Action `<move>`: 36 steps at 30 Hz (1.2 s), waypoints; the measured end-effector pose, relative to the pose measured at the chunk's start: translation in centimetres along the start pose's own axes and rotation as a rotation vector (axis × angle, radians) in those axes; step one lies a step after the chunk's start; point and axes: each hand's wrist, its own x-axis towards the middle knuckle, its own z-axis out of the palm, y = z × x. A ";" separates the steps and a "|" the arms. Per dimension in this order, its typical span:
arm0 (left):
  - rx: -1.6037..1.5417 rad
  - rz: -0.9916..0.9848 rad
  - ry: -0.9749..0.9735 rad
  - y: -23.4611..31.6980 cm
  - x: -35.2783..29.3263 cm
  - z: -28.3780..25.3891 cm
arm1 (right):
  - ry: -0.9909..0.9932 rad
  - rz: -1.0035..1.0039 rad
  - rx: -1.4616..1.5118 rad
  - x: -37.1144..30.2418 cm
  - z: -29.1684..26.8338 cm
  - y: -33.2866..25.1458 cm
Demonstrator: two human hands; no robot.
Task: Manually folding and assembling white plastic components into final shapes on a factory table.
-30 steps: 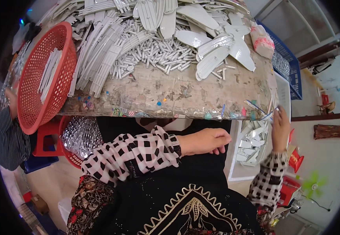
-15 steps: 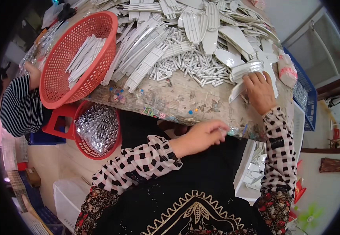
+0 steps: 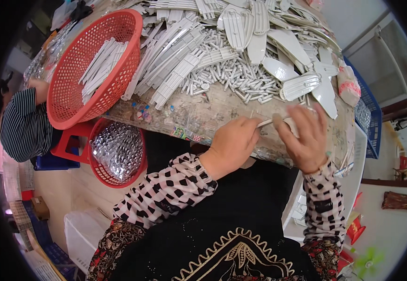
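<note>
Over the table's near edge my two hands work close together. My left hand (image 3: 231, 145) is closed, its thumb and forefinger pinching the narrow end of a white plastic piece (image 3: 265, 122). My right hand (image 3: 305, 140) is at the piece's other side, its fingers partly smeared by motion; white plastic shows between thumb and fingers. Most of the piece is hidden or edge-on. Just beyond my right hand lie a ribbed white oval part (image 3: 301, 87) and a smooth white blade-shaped part (image 3: 325, 99). Many small white pegs (image 3: 241, 77) are heaped farther to the left.
Long ribbed white strips (image 3: 175, 70) lie beside a tilted red basket (image 3: 96, 70) with more strips. Below stands a red basket of shiny silver parts (image 3: 118, 152) near a red stool (image 3: 70, 147). At far left a person's striped sleeve (image 3: 20, 126) shows; a blue crate (image 3: 374, 117) is right.
My right hand has left the ribbed oval part and come toward me, beside my left hand. My left hand has turned and moved slightly left. A white piece now shows between them.
</note>
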 end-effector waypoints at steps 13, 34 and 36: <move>-1.393 -0.737 -0.911 0.9 -2.1 1.3 | 0.029 1.221 1.949 -4.7 -1.0 -7.0; 0.748 -0.421 0.068 -9.0 3.2 -12.6 | 0.341 1.542 1.859 -7.4 2.0 -5.2; 0.784 -0.283 0.138 -9.0 2.9 -12.5 | 0.335 1.535 1.872 -7.5 1.9 -5.1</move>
